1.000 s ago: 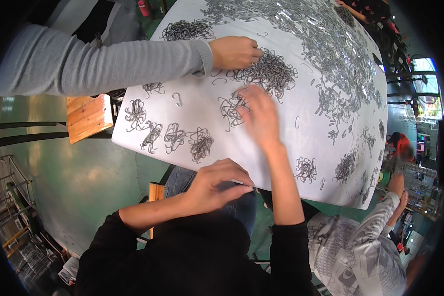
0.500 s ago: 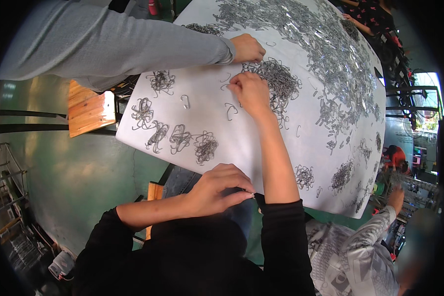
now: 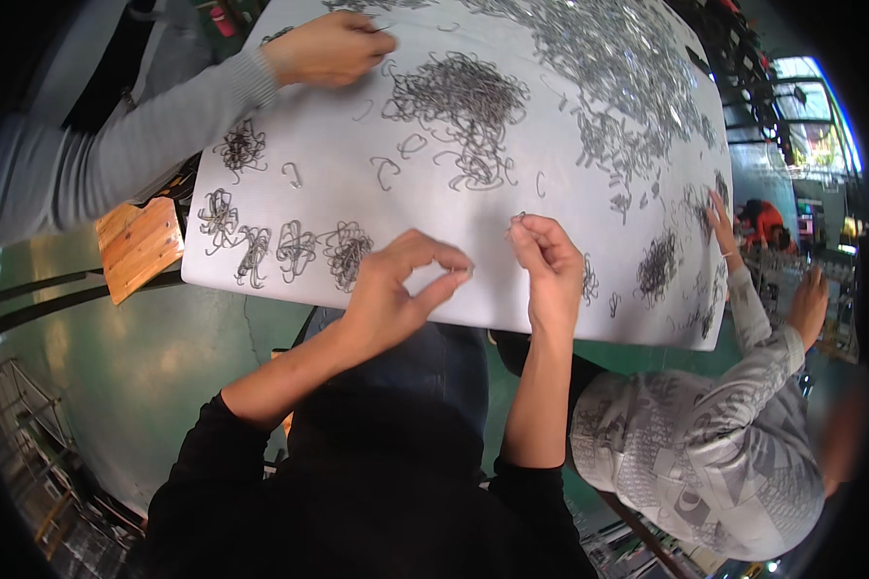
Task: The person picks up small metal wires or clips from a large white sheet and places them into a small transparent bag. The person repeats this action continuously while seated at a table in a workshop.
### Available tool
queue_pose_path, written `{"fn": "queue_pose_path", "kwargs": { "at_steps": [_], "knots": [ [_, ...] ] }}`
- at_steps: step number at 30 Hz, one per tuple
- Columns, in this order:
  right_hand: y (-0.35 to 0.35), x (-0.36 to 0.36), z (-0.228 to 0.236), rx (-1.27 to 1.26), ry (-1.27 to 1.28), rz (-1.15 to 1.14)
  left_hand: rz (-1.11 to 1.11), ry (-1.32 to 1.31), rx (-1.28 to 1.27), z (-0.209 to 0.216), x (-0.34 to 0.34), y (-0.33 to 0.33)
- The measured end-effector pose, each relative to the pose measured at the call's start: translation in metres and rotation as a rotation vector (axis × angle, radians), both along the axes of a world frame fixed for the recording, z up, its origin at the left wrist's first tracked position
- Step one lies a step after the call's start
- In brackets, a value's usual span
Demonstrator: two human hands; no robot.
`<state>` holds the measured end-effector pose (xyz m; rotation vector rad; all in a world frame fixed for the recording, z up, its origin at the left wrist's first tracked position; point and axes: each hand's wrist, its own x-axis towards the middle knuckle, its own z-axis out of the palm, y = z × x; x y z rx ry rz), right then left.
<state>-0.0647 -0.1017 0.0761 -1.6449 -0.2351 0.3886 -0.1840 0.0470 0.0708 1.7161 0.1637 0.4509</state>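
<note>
My left hand (image 3: 396, 289) hovers over the near edge of the white table (image 3: 425, 207), thumb and forefinger pinched on a tiny thing too small to name. Beside it, my right hand (image 3: 553, 275) is raised with its fingertips closed; a small dark tip shows there, its kind unclear. Beyond both hands spreads a tangled pile of bent grey wire hooks (image 3: 459, 92). A few loose hooks (image 3: 386, 174) lie on the near side of that pile. Several small bunches of hooks (image 3: 348, 253) sit along the table's left front edge.
Small shiny metal pieces (image 3: 628, 68) cover the far right. A co-worker's hand (image 3: 333, 48) in a grey sleeve reaches in from the left. Another person in a patterned grey top (image 3: 686, 434) works at my right. A wooden stool (image 3: 140, 246) stands beyond the left edge.
My right hand has left the hook pile and come back near my left hand. The co-worker's grey-sleeved hand has moved left, away from the pile. The view has shifted.
</note>
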Motion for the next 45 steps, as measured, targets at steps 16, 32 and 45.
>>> {"fn": "queue_pose_path", "kwargs": {
  "at_steps": [16, 32, 45],
  "knots": [
    [-0.025, -0.019, 0.031, 0.102, -0.281, -0.173, 0.006, -0.154, 0.168, 0.016, 0.054, -0.035],
    [-0.067, 0.031, 0.031, 0.110, -0.421, -0.367, 0.153, 0.064, 1.236, -0.078, 0.349, -0.019],
    [-0.040, 0.045, 0.007, -0.026, -0.567, -0.323, -0.182, 0.186, -0.184, -0.001, 0.206, -0.010]
  ]
}}
